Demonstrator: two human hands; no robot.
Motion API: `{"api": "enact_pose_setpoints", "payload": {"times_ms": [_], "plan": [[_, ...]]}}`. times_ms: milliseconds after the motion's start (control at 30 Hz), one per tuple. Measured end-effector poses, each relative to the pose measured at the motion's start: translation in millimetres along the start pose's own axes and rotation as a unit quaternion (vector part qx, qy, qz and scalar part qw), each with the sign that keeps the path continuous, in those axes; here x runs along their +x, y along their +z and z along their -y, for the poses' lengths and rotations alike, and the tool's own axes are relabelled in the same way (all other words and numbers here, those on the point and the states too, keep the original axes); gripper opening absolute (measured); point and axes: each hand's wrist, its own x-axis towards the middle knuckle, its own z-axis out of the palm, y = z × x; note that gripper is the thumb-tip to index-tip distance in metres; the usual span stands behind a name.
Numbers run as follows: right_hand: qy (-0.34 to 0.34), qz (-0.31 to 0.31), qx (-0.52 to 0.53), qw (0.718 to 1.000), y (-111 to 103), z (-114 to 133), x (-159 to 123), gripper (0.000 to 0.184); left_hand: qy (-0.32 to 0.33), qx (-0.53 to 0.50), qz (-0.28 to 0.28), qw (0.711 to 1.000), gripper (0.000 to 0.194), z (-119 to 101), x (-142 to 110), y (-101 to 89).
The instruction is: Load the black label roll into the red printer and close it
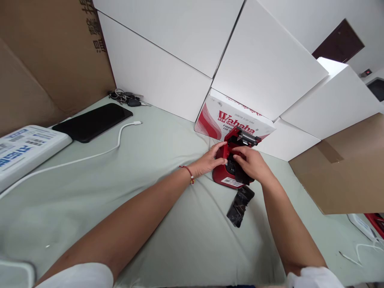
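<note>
A red label printer stands on the cloth with its lid raised, showing a metal-coloured roller bar. My left hand grips the printer's left side, thumb at the front rim and fingers farther back. Over the open compartment, my right hand is closed with its fingertips reaching inside; what they pinch is hidden. Below that hand, dark film hangs over the printer's front. A crumpled black strip lies on the cloth just in front. The printer's front carries a white barcode label.
Behind the printer leans a red-and-white Wahaba box against white panels. At left lie a black phone, keys, a white cable and a white printed box. Cardboard stands at right.
</note>
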Motion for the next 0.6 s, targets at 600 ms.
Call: {"api": "enact_pose_setpoints", "payload": {"times_ms": [600], "plan": [[-0.113, -0.311, -0.021, 0.943, 90, 1, -105, 0.071, -0.003, -0.007, -0.04, 0.999, 0.094, 0, 2, -1.3]]}}
